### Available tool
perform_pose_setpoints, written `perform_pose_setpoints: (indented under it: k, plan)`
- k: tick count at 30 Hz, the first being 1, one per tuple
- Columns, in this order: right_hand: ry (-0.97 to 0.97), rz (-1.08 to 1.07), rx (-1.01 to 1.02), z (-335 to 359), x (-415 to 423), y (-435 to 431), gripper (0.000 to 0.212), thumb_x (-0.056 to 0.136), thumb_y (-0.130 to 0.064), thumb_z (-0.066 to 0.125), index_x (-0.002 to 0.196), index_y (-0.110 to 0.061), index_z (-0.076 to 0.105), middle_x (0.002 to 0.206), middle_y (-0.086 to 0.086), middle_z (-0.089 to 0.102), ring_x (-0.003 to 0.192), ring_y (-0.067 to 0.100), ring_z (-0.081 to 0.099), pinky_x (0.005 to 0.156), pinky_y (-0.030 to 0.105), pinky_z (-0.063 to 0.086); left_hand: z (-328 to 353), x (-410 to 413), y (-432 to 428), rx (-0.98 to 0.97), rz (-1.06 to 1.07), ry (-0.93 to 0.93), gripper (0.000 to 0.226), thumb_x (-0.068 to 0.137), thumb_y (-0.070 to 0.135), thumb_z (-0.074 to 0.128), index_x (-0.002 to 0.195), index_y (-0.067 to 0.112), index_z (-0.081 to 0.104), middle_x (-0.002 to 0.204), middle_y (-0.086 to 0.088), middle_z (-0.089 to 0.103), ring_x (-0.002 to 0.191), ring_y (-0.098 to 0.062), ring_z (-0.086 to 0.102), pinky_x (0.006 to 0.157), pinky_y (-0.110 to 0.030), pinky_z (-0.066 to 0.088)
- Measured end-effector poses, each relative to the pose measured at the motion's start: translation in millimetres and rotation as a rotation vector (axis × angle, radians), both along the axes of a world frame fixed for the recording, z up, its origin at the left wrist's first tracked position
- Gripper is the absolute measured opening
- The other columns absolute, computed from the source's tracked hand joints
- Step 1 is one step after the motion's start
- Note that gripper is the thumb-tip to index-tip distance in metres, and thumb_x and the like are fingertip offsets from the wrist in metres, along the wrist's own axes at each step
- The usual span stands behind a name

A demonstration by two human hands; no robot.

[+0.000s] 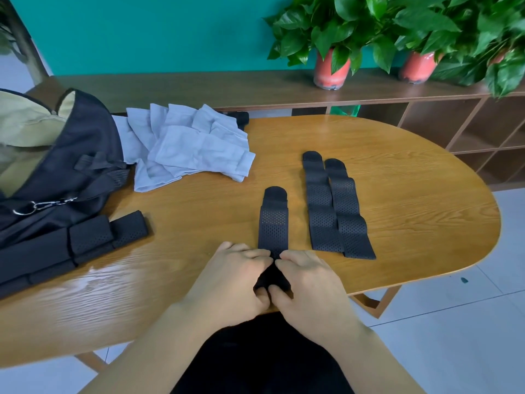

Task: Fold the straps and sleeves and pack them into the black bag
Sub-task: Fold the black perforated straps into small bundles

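At a wooden table (397, 194) by a teal wall (142, 32), I'm pinching with left hand (235, 277) and right hand (309, 285) a strap (273, 223) running lengthwise away from me

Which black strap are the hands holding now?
The single centre strap: left hand and right hand pinch its near end. The pair to its right lies untouched.

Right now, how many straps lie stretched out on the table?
3. Middle strap, near end pinched by left hand and right hand; two straps side by side to its right. Folded straps lie beside the black bag; more may be hidden.
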State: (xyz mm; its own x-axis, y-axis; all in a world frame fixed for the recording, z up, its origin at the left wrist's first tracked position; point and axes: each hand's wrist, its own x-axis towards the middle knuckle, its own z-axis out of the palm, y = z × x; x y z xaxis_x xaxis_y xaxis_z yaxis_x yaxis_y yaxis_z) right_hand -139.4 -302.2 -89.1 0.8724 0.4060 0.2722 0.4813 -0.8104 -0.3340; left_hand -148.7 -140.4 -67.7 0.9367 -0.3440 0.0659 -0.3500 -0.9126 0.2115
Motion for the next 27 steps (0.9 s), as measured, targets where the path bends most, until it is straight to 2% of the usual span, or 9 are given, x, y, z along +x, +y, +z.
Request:
perform_pose_setpoints:
  k: [5,9,13,15,17,19,21,24,27]
  plan:
    - [0.025,0.063,0.005,3.9,-14.4,-8.2,0.028,0.065,-0.024,0.054,0.089,-0.016,0.069,0.090,-0.006,0.065,0.081,0.017,0.061,0.061,0.030,0.055,-0.9,-13.8,1.7,-0.032,0.009,-0.007,0.040,0.067,0.039,0.045,0.098,0.030,0.070,0.098,0.016,0.070,0.084,-0.010,0.062,0.076,-0.024,0.038]
    - [0.026,0.011,0.146,2.0,-11.0,-9.0,0.031,0.072,-0.015,0.055,0.099,-0.017,0.071,0.089,-0.005,0.069,0.081,0.016,0.062,0.062,0.030,0.055,1.9,-19.2,1.0,-0.185,0.050,-0.007,0.053,0.076,0.040,0.037,0.121,0.032,0.065,0.105,0.016,0.070,0.093,-0.003,0.059,0.083,-0.014,0.033]
    - [0.087,-0.063,0.235,6.1,-1.2,-5.8,0.028,0.084,-0.014,0.065,0.112,-0.018,0.070,0.091,-0.002,0.070,0.082,0.016,0.063,0.072,0.032,0.053,1.1,-14.1,3.6,-0.390,0.164,0.039,0.035,0.094,0.033,0.057,0.128,0.035,0.060,0.098,0.021,0.068,0.084,0.005,0.059,0.077,-0.007,0.040]
    - [0.097,-0.099,0.254,6.3,3.2,-4.1,0.026,0.087,-0.014,0.066,0.112,-0.017,0.070,0.089,0.000,0.070,0.081,0.017,0.063,0.073,0.034,0.053,-1.4,-9.0,2.0,-0.459,0.245,0.075,0.028,0.093,0.032,0.061,0.120,0.033,0.066,0.101,0.016,0.070,0.092,0.001,0.062,0.082,-0.016,0.047]
    - [0.121,-0.140,0.258,6.3,7.7,-1.2,0.025,0.090,-0.017,0.064,0.114,-0.018,0.069,0.088,0.000,0.071,0.081,0.017,0.064,0.075,0.034,0.053,-4.3,-1.7,-0.4,-0.503,0.314,0.086,0.005,0.091,0.028,0.064,0.091,0.029,0.070,0.081,0.012,0.069,0.077,-0.005,0.063,0.073,-0.028,0.051]
    - [0.126,-0.173,0.250,7.3,12.5,2.1,0.027,0.092,-0.021,0.061,0.119,-0.018,0.066,0.091,0.001,0.070,0.084,0.018,0.064,0.076,0.032,0.052,-6.6,5.3,-3.3,-0.499,0.371,0.053,0.032,0.089,0.026,0.067,0.062,0.026,0.050,0.059,0.010,0.054,0.056,-0.006,0.050,0.054,-0.023,0.039]
    - [0.129,-0.203,0.237,9.7,17.4,4.9,0.026,0.093,-0.022,0.060,0.119,-0.017,0.064,0.092,0.002,0.070,0.085,0.020,0.064,0.075,0.032,0.051,-7.6,10.2,-5.1,-0.488,0.413,0.044,0.044,0.088,0.025,0.068,0.056,0.027,0.038,0.055,0.011,0.047,0.052,-0.006,0.043,0.050,-0.021,0.027]
    - [0.140,-0.235,0.181,13.4,22.6,9.0,0.011,0.095,-0.026,0.058,0.097,-0.015,0.060,0.084,0.003,0.067,0.078,0.023,0.061,0.069,0.034,0.051,-5.8,16.4,-6.0,-0.468,0.453,0.067,0.042,0.089,0.025,0.067,0.057,0.028,0.040,0.061,0.011,0.051,0.058,-0.006,0.047,0.052,-0.021,0.030]
    - [0.151,-0.258,0.118,15.3,27.3,12.1,0.020,0.096,-0.028,0.054,0.082,-0.016,0.047,0.075,0.003,0.061,0.070,0.022,0.057,0.063,0.031,0.046,-3.3,21.7,-6.3,-0.448,0.470,0.107,0.035,0.091,0.026,0.065,0.061,0.026,0.047,0.070,0.005,0.061,0.064,-0.010,0.055,0.055,-0.022,0.036]
